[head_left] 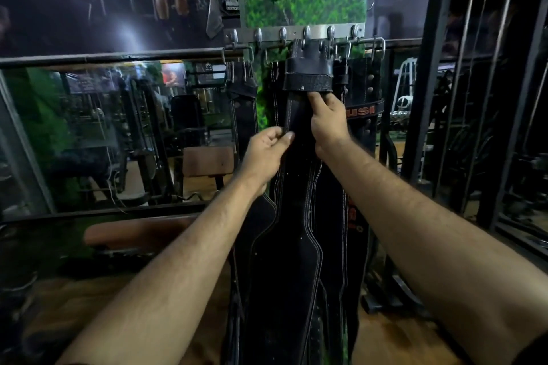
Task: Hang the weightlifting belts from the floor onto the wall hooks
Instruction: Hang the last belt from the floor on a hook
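Observation:
Several black leather weightlifting belts hang from a metal hook rail (296,30) on a green grass-patterned wall panel. The front belt (296,231), black with white stitching, hangs from a middle hook by its buckle end (308,68). My left hand (267,148) pinches this belt's left edge between thumb and fingers. Higher up, my right hand (327,121) grips the belt just under its loop, with a finger pushed up beneath the band. A belt with orange lettering (360,111) hangs behind on the right, and another black belt (244,109) hangs on the left.
A mirror (118,133) fills the wall on the left, reflecting gym machines. A brown padded bench (136,231) stands low on the left. Dark metal rack frames (444,98) rise on the right. The floor (391,338) below is wooden.

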### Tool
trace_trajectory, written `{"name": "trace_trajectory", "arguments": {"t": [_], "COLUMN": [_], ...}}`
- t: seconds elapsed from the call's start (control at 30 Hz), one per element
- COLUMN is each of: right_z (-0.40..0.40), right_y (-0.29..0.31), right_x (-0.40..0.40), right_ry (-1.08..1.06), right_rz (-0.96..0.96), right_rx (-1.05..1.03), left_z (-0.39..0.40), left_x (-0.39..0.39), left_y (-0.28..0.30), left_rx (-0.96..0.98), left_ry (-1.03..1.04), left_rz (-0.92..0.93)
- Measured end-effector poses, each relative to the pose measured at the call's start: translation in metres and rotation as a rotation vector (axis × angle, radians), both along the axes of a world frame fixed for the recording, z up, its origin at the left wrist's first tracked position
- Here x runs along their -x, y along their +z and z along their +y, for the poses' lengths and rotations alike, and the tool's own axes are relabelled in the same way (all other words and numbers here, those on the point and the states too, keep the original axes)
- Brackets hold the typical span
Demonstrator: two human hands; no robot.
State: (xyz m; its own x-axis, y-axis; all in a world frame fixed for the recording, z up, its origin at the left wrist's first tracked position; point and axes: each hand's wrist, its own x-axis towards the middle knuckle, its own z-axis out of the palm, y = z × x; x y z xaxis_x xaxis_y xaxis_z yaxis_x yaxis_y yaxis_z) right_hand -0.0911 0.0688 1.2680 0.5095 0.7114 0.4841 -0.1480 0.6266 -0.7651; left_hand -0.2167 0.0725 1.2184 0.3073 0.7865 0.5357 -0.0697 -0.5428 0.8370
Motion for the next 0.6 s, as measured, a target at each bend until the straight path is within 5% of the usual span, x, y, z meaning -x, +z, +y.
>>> {"name": "trace_trajectory", "arguments": {"t": [0.1,0.33,0.6], "right_z": [0.0,0.003,0.011], "right_y": [0.004,0.001,-0.025], "right_x": [0.003,-0.007,-0.007], "right_ry": [-0.01,-0.108,-0.077], "right_rz": [0.01,0.01,-0.052], "right_rx": [-0.029,-0.031,0.02], "left_z": [-0.005,-0.012,0.018], "left_x": [-0.004,-0.006,0.007], "left_y": [0.003,-0.104,-0.113], "left_rx": [-0.017,0.289,0.302], "left_ry": [0.019,-0.042,-0.094], "left_rz": [-0.053,0.044,0.43]}}
